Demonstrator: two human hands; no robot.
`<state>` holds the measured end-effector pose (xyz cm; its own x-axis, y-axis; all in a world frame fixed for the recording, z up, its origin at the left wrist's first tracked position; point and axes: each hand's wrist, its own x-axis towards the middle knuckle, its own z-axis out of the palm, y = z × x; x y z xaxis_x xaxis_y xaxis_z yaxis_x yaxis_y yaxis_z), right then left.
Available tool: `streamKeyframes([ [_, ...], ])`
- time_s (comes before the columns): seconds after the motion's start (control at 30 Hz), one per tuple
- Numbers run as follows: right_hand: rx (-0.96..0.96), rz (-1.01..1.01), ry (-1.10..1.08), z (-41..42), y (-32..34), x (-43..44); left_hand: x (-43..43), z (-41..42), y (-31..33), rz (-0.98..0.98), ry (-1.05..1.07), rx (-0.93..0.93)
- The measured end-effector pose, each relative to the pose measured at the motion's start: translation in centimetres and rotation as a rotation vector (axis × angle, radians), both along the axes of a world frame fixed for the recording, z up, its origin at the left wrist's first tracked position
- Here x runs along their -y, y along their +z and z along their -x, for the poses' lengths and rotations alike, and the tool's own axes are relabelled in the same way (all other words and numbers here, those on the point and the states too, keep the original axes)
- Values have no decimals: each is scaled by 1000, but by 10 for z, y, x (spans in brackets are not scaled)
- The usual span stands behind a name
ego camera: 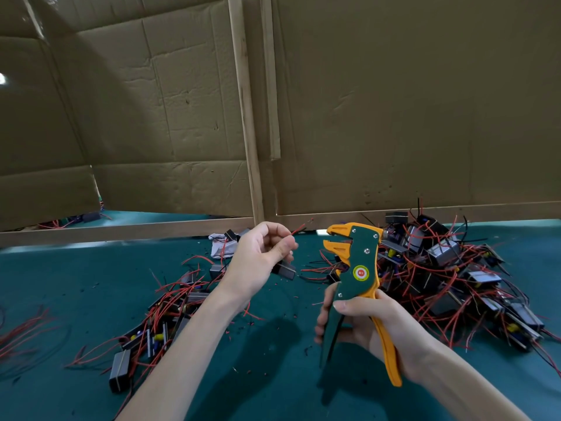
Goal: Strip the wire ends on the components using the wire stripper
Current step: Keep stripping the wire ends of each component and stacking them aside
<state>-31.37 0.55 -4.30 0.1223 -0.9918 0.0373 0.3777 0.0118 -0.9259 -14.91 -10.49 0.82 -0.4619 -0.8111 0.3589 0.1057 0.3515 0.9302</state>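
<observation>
My right hand grips the handles of a green and orange wire stripper, held upright with its orange jaws apart and pointing left. My left hand is raised to the left of the jaws and pinches a thin red wire between thumb and fingers. The wire's free end points toward the jaws without touching them. A small dark block component hangs just under that hand.
A big pile of dark components with red and black wires lies on the green table at the right. A smaller heap lies left of my left forearm. Cardboard walls on a wooden frame close off the back.
</observation>
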Motion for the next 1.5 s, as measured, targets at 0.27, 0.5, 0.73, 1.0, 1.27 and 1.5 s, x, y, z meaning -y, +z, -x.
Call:
streamKeyframes([
  [0.27, -15, -10, 28, 1, -5, 2, 2, -1, -2, -8, 42, 113],
  [0.5, -13, -20, 47, 2, -6, 3, -7, 1, 4, 20, -30, 65],
  [0.73, 27, -13, 127, 5, -1, -1, -5, -2, 9, 0, -90, 60],
  [1.0, 12, 48, 256, 2, 4, -7, -5, -5, 9, -28, -183, 186],
  [1.27, -111, -64, 134, -1, 8, -14, -2, -14, 17, 78, -226, 280],
  [1.5, -128, -193, -84, -27, 11, -22, 1, -14, 12, 12, -243, 214],
])
